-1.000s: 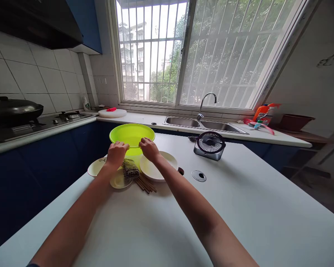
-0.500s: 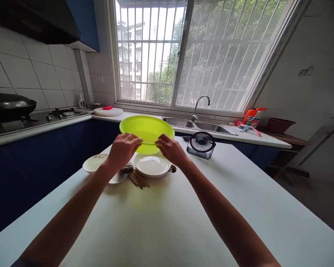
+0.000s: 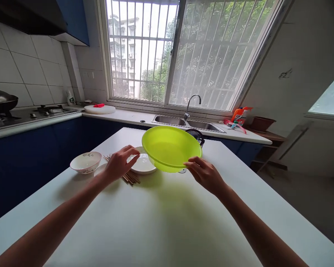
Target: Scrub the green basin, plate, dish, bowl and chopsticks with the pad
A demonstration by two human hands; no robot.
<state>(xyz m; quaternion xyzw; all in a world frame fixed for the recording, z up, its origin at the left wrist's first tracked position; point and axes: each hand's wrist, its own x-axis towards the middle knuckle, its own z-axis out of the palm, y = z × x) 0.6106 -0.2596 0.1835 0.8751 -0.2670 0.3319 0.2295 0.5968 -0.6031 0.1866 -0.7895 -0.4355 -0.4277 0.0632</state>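
Observation:
A bright green plastic basin hangs tilted above the white table. My right hand pinches its near right rim. Left of the basin, my left hand is apart from it, thumb and fingers spread around nothing. Partly behind that hand and the basin lies a white plate. Wooden chopsticks rest beside the plate, partly hidden by my left hand. Farther left stands a patterned bowl, with a small white dish mostly covered by my left wrist.
Behind the basin a black fan is half hidden. Along the window run a double sink with a faucet and a round white board. At left is a gas stove with a black pan.
The basin has moved right and nearer, off the spot behind the plate. My left hand has let go of its rim; my right hand still grips it. The view has shifted somewhat to the right.

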